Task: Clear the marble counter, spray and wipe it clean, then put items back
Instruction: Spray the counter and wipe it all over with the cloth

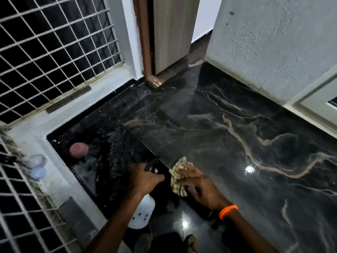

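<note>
The marble counter is seen as a glossy black slab with pale tan and white veins, filling the middle and right of the view and reaching the far corner. Two bright spots of light are reflected on it near the hands. A lower, darker strip on its left is speckled with droplets, and a straight edge runs diagonally between the two levels.

A spray bottle, white-bodied with a black trigger head, is gripped around its neck by the left hand, the fingers curled over the trigger. A few small dark marks are seen on the bottle's body, but no writing can be read. A pale cone of mist is seen over the far middle of the slab.

A crumpled cloth, cream with dark flecks, is held down on the near part of the marble by the right hand, whose fingers are spread over it and bent at the tips. An orange beaded wristband is worn on that arm.

A round pinkish object is seen on the wet strip at the left. Two pale, blurred rounded things are set on the white ledge just beyond it; what they are cannot be told.

The left side is bounded by a white window grille. A brown-framed door stands at the far corner, and a rough white wall runs along the right.
</note>
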